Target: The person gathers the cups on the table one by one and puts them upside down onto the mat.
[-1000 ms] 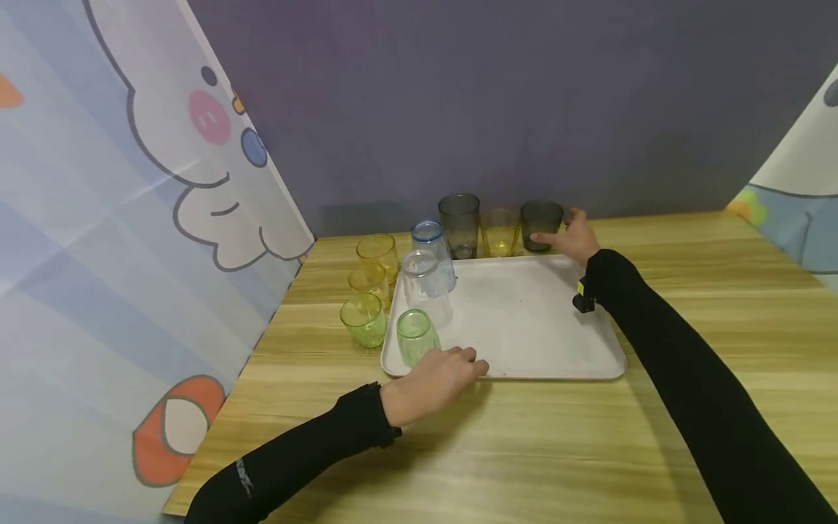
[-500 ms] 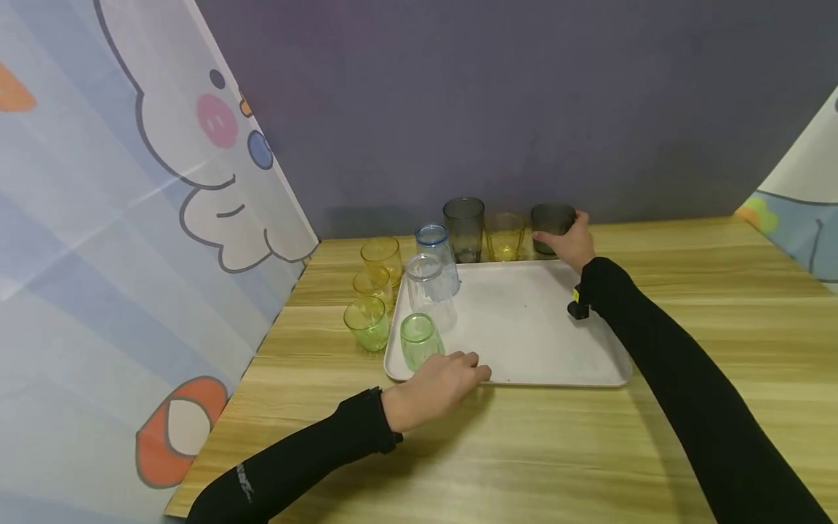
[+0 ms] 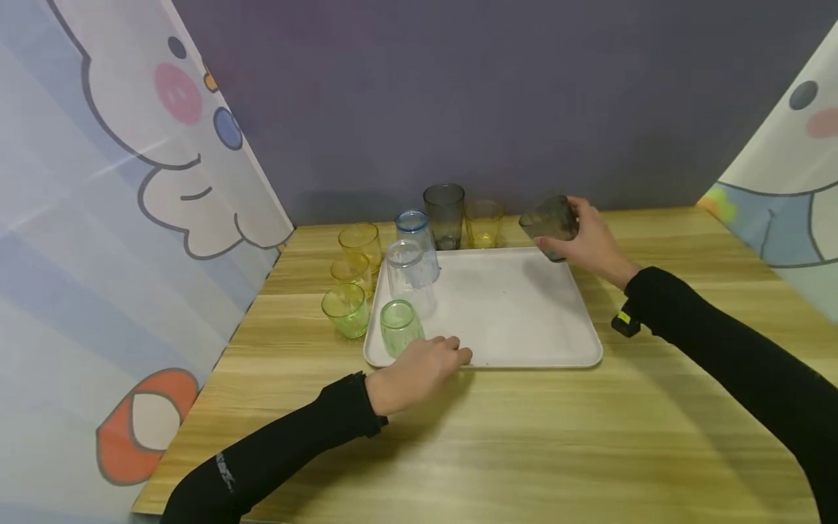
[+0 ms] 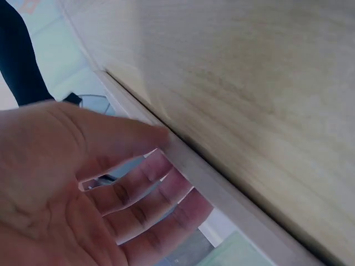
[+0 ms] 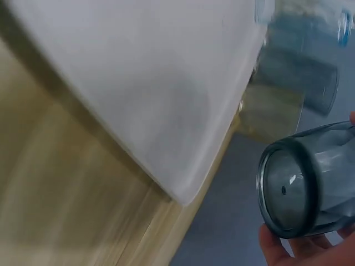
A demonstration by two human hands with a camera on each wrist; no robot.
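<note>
1. Lifted off the table since the earlier frame, the short smoky-grey glass tumbler point(image 3: 551, 220) now hangs tilted in the air over the far right corner of the white rectangular plastic tray point(image 3: 517, 320) — before, it stood upright just beyond that corner.

2. Right hand point(image 3: 589, 236): fingers and thumb are curled round the tumbler's side, and the right wrist view shows its thick base point(image 5: 288, 191) facing the camera, fingers wrapped from below.

3. Left hand point(image 3: 419, 370): it rests on the tray's near edge with relaxed fingers laid flat over the rim point(image 4: 183, 149), holding nothing — just beside the small green glass point(image 3: 398, 327).

4. To do this step well, I judge the tumbler should be kept in a firm wrap near its middle, carried clear of the taller glasses on the far side, and the left hand should keep the tray from sliding.

5. Count of glasses, nine in all:
   - grey: two — the held one and a tall grey tumbler point(image 3: 444, 215) at the far edge;
   - yellow: three — one point(image 3: 484, 222) next to the tall grey tumbler, two point(image 3: 359, 246) left of the tray;
   - green: two — one on the tray, one point(image 3: 345, 310) just left of it;
   - clear: two — one blue-rimmed point(image 3: 414, 231), one plain point(image 3: 407, 276).

6. One tray, one wooden table point(image 3: 589, 437).
</note>
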